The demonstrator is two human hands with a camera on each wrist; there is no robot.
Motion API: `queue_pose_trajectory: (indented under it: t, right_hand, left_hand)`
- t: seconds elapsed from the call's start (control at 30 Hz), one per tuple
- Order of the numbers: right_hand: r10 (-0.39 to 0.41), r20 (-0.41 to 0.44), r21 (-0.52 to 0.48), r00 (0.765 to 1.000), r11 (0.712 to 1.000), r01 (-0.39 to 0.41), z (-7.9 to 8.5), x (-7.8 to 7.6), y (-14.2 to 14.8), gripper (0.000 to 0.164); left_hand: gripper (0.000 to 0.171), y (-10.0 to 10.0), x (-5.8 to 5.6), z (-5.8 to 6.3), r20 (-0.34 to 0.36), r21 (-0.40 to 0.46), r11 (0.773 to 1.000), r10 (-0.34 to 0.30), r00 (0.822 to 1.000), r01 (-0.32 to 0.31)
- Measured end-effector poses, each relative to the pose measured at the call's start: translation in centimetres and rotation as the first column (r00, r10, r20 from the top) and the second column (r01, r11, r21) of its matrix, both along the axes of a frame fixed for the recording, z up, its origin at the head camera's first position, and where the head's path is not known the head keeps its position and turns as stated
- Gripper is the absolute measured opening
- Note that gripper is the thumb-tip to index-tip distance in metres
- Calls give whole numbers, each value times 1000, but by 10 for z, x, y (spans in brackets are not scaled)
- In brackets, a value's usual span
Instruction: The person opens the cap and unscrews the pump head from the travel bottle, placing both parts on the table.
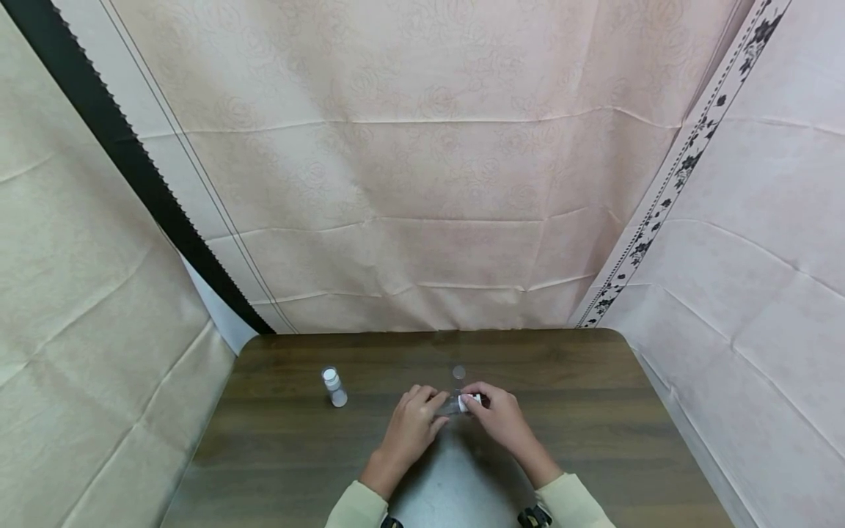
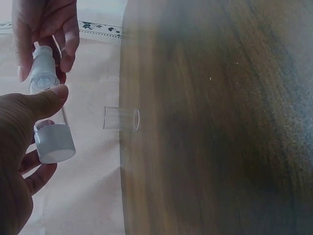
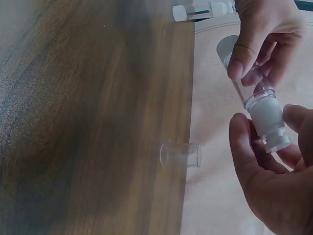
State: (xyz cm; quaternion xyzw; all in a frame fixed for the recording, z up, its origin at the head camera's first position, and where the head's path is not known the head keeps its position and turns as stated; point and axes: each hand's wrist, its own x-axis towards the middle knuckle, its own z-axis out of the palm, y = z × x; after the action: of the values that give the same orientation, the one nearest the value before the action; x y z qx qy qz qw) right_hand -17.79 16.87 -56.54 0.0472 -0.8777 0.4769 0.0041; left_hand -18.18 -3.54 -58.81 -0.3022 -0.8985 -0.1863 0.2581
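My left hand [image 1: 411, 425] grips a clear pump bottle by its body, thumb on one side and fingers on the other. Its whitish base [image 2: 55, 143] points back past the hand in the left wrist view. At the other end, my right hand [image 1: 502, 422] holds the white pump top [image 3: 266, 117] between thumb and fingers. Pump top and bottle lie in one line, a clear rim showing where they meet. Beyond both hands stands a clear cylindrical cap [image 3: 181, 154] on the table.
A second bottle [image 1: 334, 387], clear with white ends, stands left of my hands on the brown wooden table [image 1: 277, 455]. Pale cloth [image 1: 429, 183] hangs behind the table's far edge and along both sides.
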Motion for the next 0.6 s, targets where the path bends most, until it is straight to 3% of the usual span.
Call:
queue_pose_trajectory:
  t: [0.6]
  right_hand:
    - [51,-17,20,999,999,-51,0,1,4,15]
  left_hand:
    - [42,0,1,-2,53,-5,1000,8,999,-8]
